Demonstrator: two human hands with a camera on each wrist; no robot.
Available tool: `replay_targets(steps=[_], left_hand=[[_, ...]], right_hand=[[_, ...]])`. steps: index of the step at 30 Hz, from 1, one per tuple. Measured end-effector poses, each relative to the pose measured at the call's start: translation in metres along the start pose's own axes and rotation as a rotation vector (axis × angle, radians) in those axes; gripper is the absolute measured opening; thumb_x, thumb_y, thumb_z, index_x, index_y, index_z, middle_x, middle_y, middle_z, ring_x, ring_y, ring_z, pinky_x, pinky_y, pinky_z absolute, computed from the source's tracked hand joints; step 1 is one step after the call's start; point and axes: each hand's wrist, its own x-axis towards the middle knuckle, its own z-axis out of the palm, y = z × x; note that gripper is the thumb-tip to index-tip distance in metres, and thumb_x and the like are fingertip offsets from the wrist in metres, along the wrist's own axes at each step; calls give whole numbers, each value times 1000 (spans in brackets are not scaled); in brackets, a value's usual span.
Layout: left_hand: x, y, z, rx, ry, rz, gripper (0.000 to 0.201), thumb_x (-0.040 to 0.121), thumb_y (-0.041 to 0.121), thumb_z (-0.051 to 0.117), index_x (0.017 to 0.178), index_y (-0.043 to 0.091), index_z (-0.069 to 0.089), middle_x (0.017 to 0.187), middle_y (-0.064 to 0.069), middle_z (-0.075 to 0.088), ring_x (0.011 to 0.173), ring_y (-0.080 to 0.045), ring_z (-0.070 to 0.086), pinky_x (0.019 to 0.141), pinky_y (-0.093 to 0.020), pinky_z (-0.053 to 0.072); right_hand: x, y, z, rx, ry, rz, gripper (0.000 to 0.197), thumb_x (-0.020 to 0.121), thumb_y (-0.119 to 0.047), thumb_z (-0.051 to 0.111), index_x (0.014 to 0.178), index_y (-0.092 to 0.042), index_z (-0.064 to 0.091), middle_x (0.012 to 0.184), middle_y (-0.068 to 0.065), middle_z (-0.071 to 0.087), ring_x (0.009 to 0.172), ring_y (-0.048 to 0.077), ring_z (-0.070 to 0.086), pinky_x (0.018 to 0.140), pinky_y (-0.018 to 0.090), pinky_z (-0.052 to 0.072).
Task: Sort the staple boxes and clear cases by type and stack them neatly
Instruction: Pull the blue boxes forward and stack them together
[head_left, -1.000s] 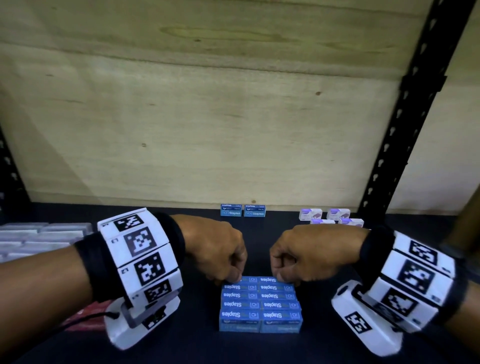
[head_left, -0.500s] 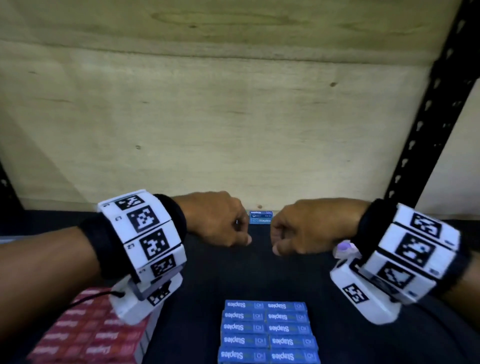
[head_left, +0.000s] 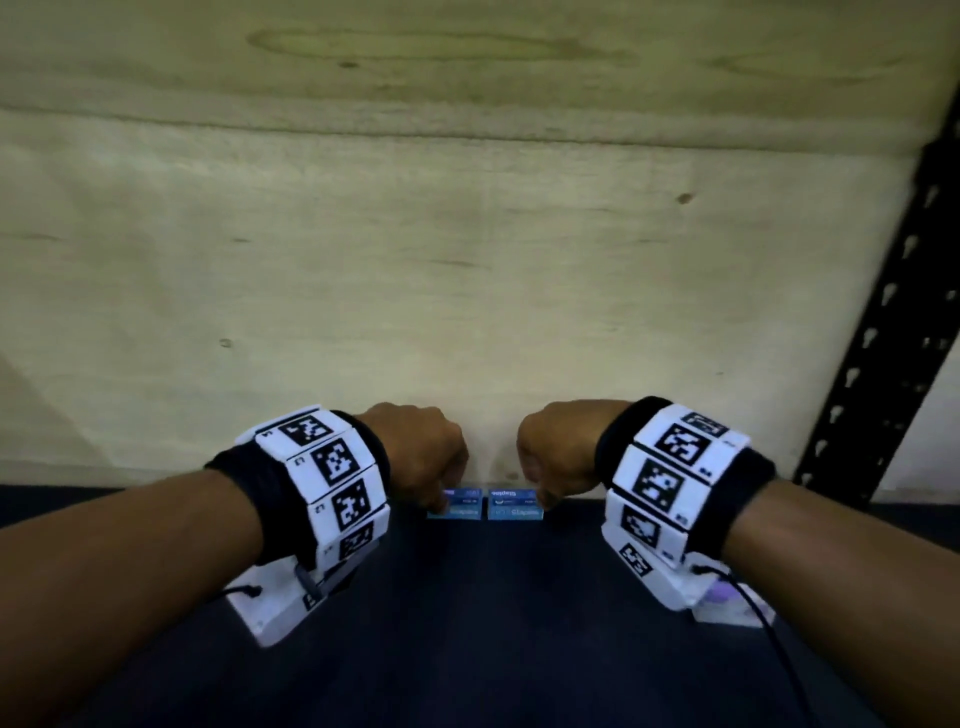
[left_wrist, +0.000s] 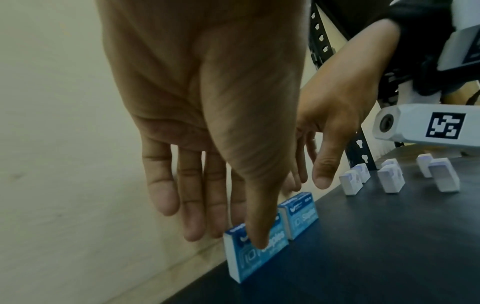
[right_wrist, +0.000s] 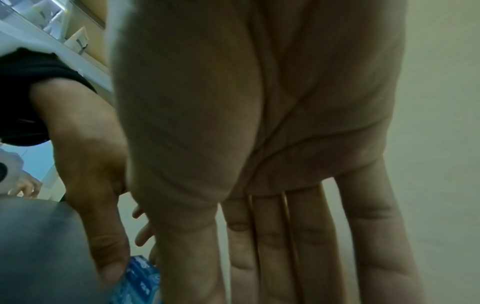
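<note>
By back wall, left hand (left_wrist: 207, 123) apparently touching blue staple box (left_wrist: 259, 251)

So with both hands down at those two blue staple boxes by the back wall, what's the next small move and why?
Probably close each hand on its box and lift. The left hand has its thumb on the left blue box; the right hand reaches over the right blue box, not yet gripping.
</note>
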Motion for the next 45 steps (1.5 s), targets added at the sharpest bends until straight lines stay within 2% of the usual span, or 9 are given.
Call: replay_targets(steps=[6,12,14,17,21,30,38,42,45], left_hand=[[3,0,1,-64,19,26,22,87,28,72,108,24,68,104,7,70,96,-17,64,77,-29,49],[-21,-1,1,-119,-25,40,22,89,32,70,108,22,66,96,8,63,86,-13,56,72,-25,45],[-32,0,2,-169,-82,59,22,90,32,68,109,21,66,97,8,65,89,-13,58,77,-25,49],[-56,7,8,-261,-168,98,20,90,30,67,108,23,66,91,13,65,94,-10,62,87,-27,52],[-84,19,19,-310,-166,157,16,87,36,70,100,29,68,83,18,65,76,0,58,68,-16,46],[-121,35,26,-378,-201,230,15,84,27,74,98,25,74,84,12,73,65,5,59,54,-4,39],[-137,40,28,-364,-189,259,18,83,26,74,100,30,75,87,12,74,68,7,60,62,-8,43],[-140,41,26,-361,-208,267,26,87,20,65,108,33,72,91,13,75,78,5,64,76,-14,51],[-139,44,25,-384,-202,269,25,91,22,58,110,32,72,89,8,76,74,9,62,74,-10,47]], right_hand=[[10,-3,2,-18,-28,-25,25,93,-18,66,112,-2,71,113,14,71,76,19,53,67,31,43],[-13,-9,7,-26,-48,-37,23,99,-26,56,90,-7,66,71,-1,54,56,13,48,50,23,38],[-29,-12,10,15,-68,-49,26,100,-29,53,86,-10,63,66,-1,54,51,10,46,51,23,39],[-59,-17,19,98,-116,-76,28,99,-35,54,102,-10,68,92,2,69,62,11,56,58,24,44],[-95,-23,33,103,-135,-125,22,96,-35,54,100,-18,67,98,0,73,90,21,67,81,37,53],[-143,-28,53,188,-120,-140,16,94,-41,59,100,-26,61,90,-10,65,74,3,54,73,24,45],[-159,-31,64,274,-87,-149,11,96,-40,56,100,-30,58,89,-13,64,72,1,52,73,22,45],[-163,-31,67,322,-73,-159,7,99,-36,53,102,-32,59,86,-16,64,71,-2,54,71,18,44],[-162,-32,69,371,-70,-164,8,99,-31,51,98,-31,59,83,-14,67,71,-1,59,74,20,48]])
